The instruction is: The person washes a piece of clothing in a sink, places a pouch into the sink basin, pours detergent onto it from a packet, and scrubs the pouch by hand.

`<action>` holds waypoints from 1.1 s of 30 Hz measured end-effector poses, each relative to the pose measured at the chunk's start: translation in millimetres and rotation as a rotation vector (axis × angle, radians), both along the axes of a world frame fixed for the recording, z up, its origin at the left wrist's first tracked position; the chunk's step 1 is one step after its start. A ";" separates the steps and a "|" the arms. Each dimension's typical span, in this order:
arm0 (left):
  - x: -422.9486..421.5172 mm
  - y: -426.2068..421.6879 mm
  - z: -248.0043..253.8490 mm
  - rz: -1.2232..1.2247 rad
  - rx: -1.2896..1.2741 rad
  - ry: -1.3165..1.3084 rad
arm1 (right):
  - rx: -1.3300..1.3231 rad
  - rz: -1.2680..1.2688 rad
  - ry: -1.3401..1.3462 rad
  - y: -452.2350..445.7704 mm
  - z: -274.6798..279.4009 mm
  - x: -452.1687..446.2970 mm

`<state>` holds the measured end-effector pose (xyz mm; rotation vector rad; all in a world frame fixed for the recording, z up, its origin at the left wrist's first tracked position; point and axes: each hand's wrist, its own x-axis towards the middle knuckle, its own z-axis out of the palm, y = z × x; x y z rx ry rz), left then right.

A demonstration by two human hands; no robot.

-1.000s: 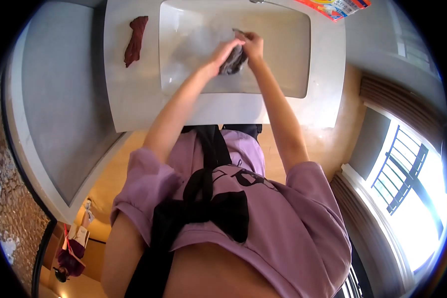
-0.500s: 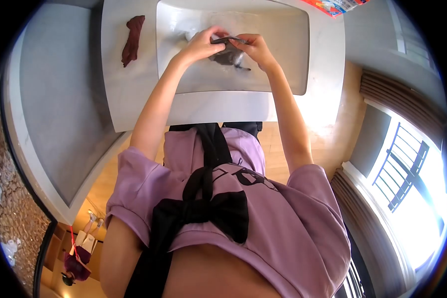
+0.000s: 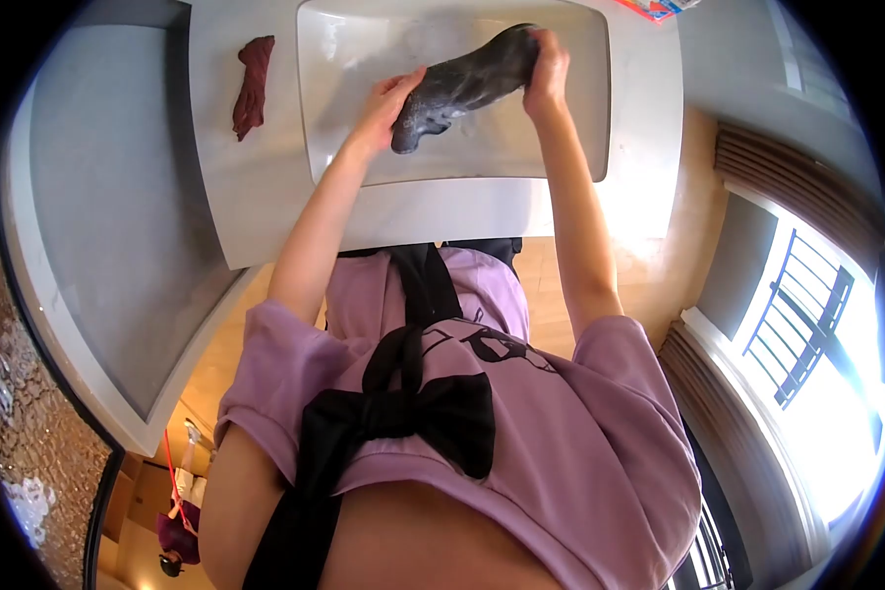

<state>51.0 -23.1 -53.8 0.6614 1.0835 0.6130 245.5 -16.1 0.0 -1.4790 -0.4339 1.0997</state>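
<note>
A wet dark grey sock (image 3: 467, 81) is stretched out above the white sink basin (image 3: 364, 175), with whitish suds on its surface. My left hand (image 3: 385, 113) grips its lower left part, thumb on top. At the upper right, my right hand (image 3: 549, 74) is closed on the other end, the fingers partly hidden behind the fabric. The sock slants upward from left to right between both hands. On the counter left of the basin lies a crumpled maroon sock (image 3: 254, 88), apart from my hands.
The white counter (image 3: 442, 211) surrounds the basin. A red and blue packet (image 3: 654, 8) sits at its far right corner. A window (image 3: 806, 324) with curtains is on the right. Another person (image 3: 179, 531) stands at the lower left, at a distance.
The sock was bunched between both hands low in the basin; now it is lifted and pulled out lengthwise. My right hand has moved up and right, widening the gap between my hands.
</note>
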 end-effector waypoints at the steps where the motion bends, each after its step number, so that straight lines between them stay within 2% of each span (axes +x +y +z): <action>1: 6.5 -1.4 -3.7 0.221 -0.157 -0.141 | 0.054 0.109 -0.187 -6.1 1.3 -9.6; 3: 18.7 -3.6 -14.3 0.297 -0.268 -0.247 | 0.167 0.361 -0.386 -26.5 -1.4 -38.9; 4: 27.1 -9.8 -19.1 0.332 -0.188 -0.407 | 0.063 0.494 -0.494 -37.2 4.5 -54.1; 5: 30.9 -15.8 -27.8 0.367 -0.104 -0.565 | 0.141 0.517 -0.782 -43.7 1.3 -70.5; 7: 43.8 -14.3 -30.8 0.267 -0.204 -0.807 | 0.394 0.324 -1.039 -38.6 -7.3 -89.6; 8: 50.1 -13.7 -32.1 0.209 -0.261 -0.913 | 0.119 0.326 -1.031 -27.4 -9.6 -85.5; 9: 53.9 -18.8 30.4 0.412 -0.397 -0.486 | -0.020 0.361 -0.893 -14.8 -8.9 -75.7; 11: 57.4 -20.2 32.0 0.423 -0.383 -0.313 | -0.174 0.307 -0.696 -2.7 -16.5 -63.6; 12: 54.3 -17.5 18.0 0.446 -0.399 -0.446 | -0.088 0.329 -0.641 -11.5 -6.0 -70.8; 13: 51.1 -8.9 -3.2 0.469 -0.405 -0.589 | -0.029 0.364 -0.779 -22.3 -3.0 -82.2; 15: 36.5 -2.6 -38.1 0.069 -0.360 -1.220 | 0.015 0.385 -0.783 -33.7 6.5 -94.1; 16: 43.8 -8.3 -8.7 0.259 -0.347 -0.846 | 0.051 0.298 -0.896 -26.5 -2.9 -89.8; 17: 51.6 -15.6 29.8 0.428 -0.323 -0.461 | 0.048 0.299 -0.882 -16.9 -12.3 -80.1; 18: 55.0 -19.6 41.2 0.419 -0.388 -0.361 | -0.066 0.317 -0.791 -6.0 -18.5 -66.5; 19: 58.6 -21.4 43.2 0.413 -0.325 -0.275 | -0.176 0.341 -0.699 0.2 -19.8 -58.3; 22: 50.9 -2.2 -2.8 0.492 -0.405 -0.364 | -0.031 0.327 -0.650 -27.8 -7.4 -80.7; 23: 30.0 7.6 -36.6 0.167 -0.426 -0.588 | 0.035 0.338 -0.665 -37.9 -3.3 -89.6; 25: 47.9 -4.8 12.5 0.518 -0.399 -0.329 | -0.004 0.329 -0.662 -35.5 -10.5 -84.3; 27: 59.2 -17.4 27.0 0.487 -0.324 -0.172 | -0.175 0.225 -0.554 -17.5 -26.0 -68.1; 28: 61.9 -20.8 38.1 0.509 -0.305 -0.092 | -0.218 0.260 -0.505 -17.5 -29.8 -64.1; 29: 57.7 -17.3 32.2 0.513 -0.303 -0.088 | -0.215 0.263 -0.500 -24.1 -35.6 -68.8; 31: 45.9 -3.8 16.6 0.584 -0.448 -0.282 | 0.049 0.287 -0.574 -46.1 -24.5 -86.4; 32: 38.0 -2.8 11.5 0.447 -0.378 -0.303 | 0.036 0.272 -0.609 -53.1 -18.2 -93.4; 33: 42.0 -7.9 14.2 0.449 -0.385 -0.303 | 0.029 0.275 -0.609 -52.2 -25.9 -88.5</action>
